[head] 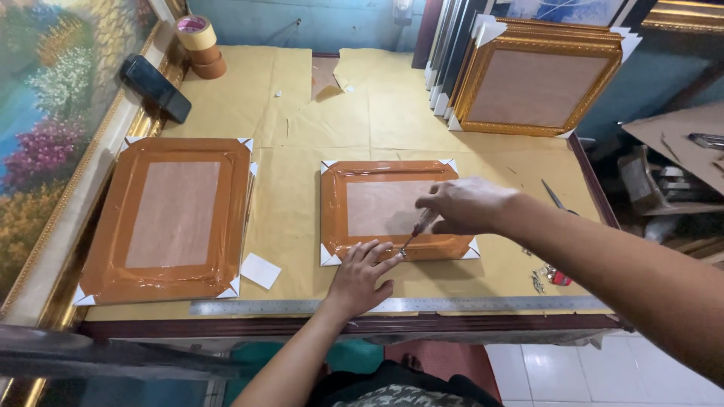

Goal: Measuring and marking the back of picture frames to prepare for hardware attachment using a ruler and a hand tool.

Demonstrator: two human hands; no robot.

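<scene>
Brown-taped frame (392, 209), stiff, light and best held by its edges, lies under the flat, unclenched left hand (362, 273) at six o'clock while the right hand (464, 205) clamps a screwdriver (417, 228).

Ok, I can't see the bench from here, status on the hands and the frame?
Right hand grips screwdriver, tip at small taped frame near edge. Left hand flat beside tip, steadying. Steel ruler along table edge, clear.
</scene>
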